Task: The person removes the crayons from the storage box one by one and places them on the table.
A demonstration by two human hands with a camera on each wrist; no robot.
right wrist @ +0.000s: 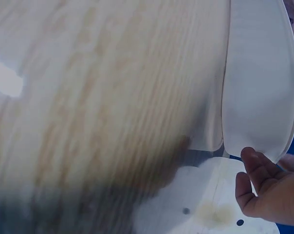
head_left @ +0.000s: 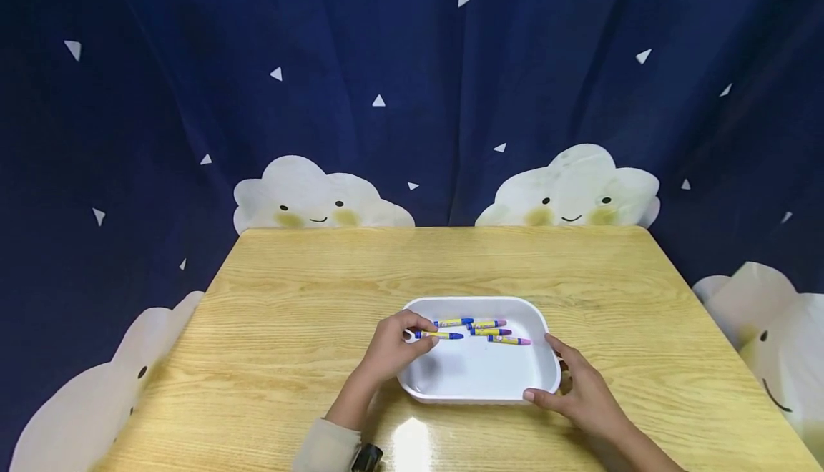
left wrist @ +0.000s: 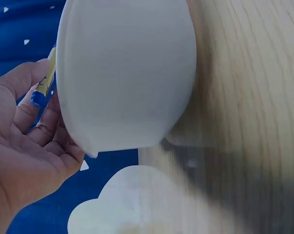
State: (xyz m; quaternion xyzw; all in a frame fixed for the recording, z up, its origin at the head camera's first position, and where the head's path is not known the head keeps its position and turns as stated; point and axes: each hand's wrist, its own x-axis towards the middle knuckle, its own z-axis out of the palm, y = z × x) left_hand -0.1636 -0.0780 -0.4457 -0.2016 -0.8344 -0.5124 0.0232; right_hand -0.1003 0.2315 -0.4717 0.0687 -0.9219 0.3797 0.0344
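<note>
Head view: a white tray (head_left: 479, 375) sits on the wooden table (head_left: 309, 279), near the front edge. Five crayons lie in its far half, roughly parallel. The left hand (head_left: 393, 347) reaches over the tray's left rim; thumb and fingers are pinched on the blue crayon (head_left: 440, 335), the nearest of the group, with its tip pointing right. The other crayons (head_left: 489, 329) lie loose just beyond it, untouched. The right hand (head_left: 579, 386) holds the tray's near right corner, thumb at the front rim and fingers curved along the right wall, seemingly to steady the tray while the other hand works inside. A dark blue curtain (head_left: 412, 64) with white clouds and triangles hangs behind

Left wrist view: the tray's outer wall (left wrist: 127, 73) fills the middle. The left hand's fingers (left wrist: 47, 122) are curled at the rim, and the yellow-and-blue crayon (left wrist: 45, 80) shows between fingers and thumb, clamped there above the tray's edge

Right wrist view: blurred. The tray's underside and wall (right wrist: 261, 87) show at right against the table grain. The fingertips of the right hand (right wrist: 251, 168) curve up against the tray's corner, fingers close together, touching it rather than gripping hard, as far as the blur allows
</note>
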